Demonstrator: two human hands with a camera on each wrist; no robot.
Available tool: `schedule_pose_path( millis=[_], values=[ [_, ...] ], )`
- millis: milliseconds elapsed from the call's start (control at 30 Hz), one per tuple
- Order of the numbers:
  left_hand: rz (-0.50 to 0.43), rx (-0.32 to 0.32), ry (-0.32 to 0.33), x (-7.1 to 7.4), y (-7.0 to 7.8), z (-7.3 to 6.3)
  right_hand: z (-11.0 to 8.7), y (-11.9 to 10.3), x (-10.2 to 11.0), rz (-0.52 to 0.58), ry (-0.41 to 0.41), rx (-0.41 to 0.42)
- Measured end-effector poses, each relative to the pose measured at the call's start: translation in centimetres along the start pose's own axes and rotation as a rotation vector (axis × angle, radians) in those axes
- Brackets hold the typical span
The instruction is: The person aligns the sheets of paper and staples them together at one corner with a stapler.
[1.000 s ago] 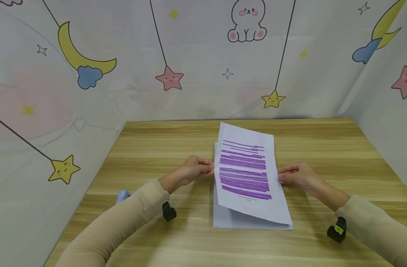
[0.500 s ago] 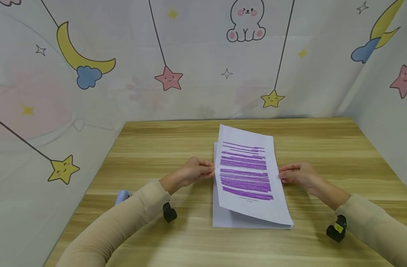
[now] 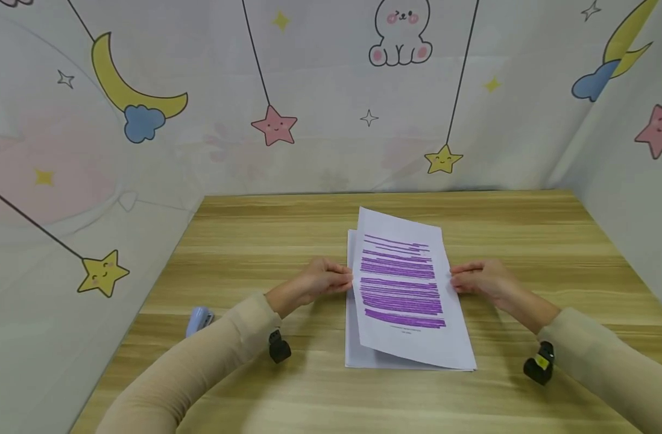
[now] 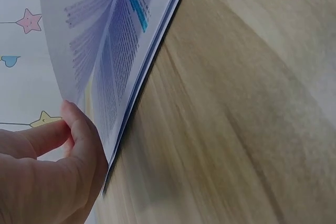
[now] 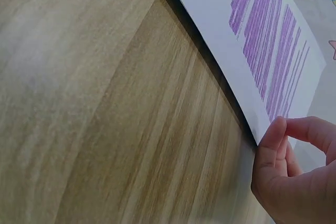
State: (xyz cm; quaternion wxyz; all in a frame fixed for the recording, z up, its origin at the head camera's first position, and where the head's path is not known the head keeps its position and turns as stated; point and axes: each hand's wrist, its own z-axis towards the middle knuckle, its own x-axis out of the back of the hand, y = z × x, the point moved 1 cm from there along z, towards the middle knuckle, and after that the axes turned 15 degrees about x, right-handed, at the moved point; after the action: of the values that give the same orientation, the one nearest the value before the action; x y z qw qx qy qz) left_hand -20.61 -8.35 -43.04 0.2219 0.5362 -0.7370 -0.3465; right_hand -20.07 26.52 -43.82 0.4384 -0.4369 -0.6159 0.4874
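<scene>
A white sheet of paper [image 3: 456, 337], its printed lines covered in purple highlighter strokes, lies tilted over a stack of paper [image 3: 363, 357] on the table. My left hand [image 3: 319, 282] pinches the sheet's raised left edge between thumb and fingers. Beneath that lifted edge, the left wrist view shows a printed page [image 4: 123, 51] with a blue highlighted strip. On the opposite side, my right hand [image 3: 488, 282] pinches the right edge of the paper, thumb and forefinger together. The right wrist view shows the purple-marked sheet [image 5: 231, 61] running up from those fingertips.
A light blue-purple object [image 3: 199, 320] stands on the wooden table [image 3: 255, 241] at the left, partly hidden by the left sleeve [image 3: 201, 355]. Behind the table hangs a white curtain [image 3: 331, 163] printed with stars and moons.
The raised top sheet has sunk a little toward the stack, its far edge coming nearer. My left hand has shifted slightly right and the right hand slightly left, both still pinching.
</scene>
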Motion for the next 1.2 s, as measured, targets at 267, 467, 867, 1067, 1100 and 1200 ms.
schedule_pose_path(
  millis=[267,467,867,1067,1100,1200],
  values=[
    [-0.038,0.014,0.041,0.1,-0.4,0.5,0.5,0.4,0.0,0.049,0.018,0.017],
    [-0.057,0.023,0.046,0.2,-0.8,0.7,0.5,0.6,0.1,0.048,0.03,0.036],
    [-0.047,0.022,0.049,0.3,-1.2,0.9,0.5,0.4,-0.1,0.021,0.038,0.019],
    [-0.026,0.016,0.068,0.5,-1.4,1.0,0.4,0.4,-0.2,-0.027,0.028,0.038],
    [-0.018,0.014,0.072,0.5,-1.4,1.0,0.4,0.4,-0.2,-0.036,0.027,0.042],
    [0.002,0.008,0.085,0.5,-1.5,0.9,0.4,0.4,-0.3,-0.066,0.029,0.049]
  ],
)
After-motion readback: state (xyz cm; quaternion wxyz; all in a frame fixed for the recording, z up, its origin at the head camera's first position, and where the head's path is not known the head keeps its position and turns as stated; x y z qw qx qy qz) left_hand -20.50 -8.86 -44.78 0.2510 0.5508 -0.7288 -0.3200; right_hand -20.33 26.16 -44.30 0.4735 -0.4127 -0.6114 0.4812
